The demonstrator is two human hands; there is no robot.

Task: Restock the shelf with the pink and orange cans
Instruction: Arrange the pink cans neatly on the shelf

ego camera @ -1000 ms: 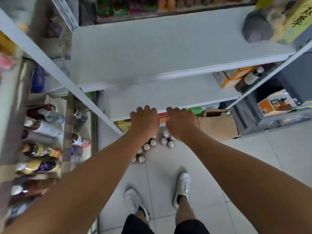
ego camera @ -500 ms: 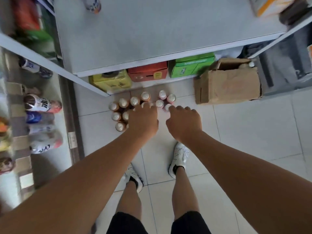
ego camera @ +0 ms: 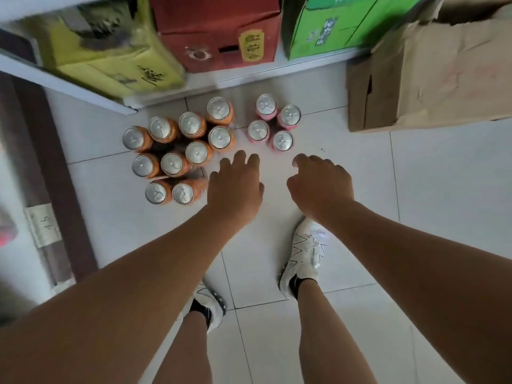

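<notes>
Several orange cans (ego camera: 191,125) stand upright in a cluster on the tiled floor, seen from above by their silver tops. To their right stands a smaller group of pink cans (ego camera: 282,141). My left hand (ego camera: 235,187) hovers just below and right of the orange cluster, fingers loosely bent, holding nothing. My right hand (ego camera: 321,184) hangs below the pink cans, fingers loosely curled, holding nothing. Neither hand touches a can.
The lowest white shelf board (ego camera: 304,60) carries a yellow carton (ego camera: 110,62), a red carton (ego camera: 219,31) and a green carton (ego camera: 346,23). A torn brown cardboard box (ego camera: 429,73) sits on the floor at right. My white shoes (ego camera: 304,253) stand below the hands.
The view has dropped from the upper shelves to the floor. Both hands have come down close to the cans, and the cans now look much larger.
</notes>
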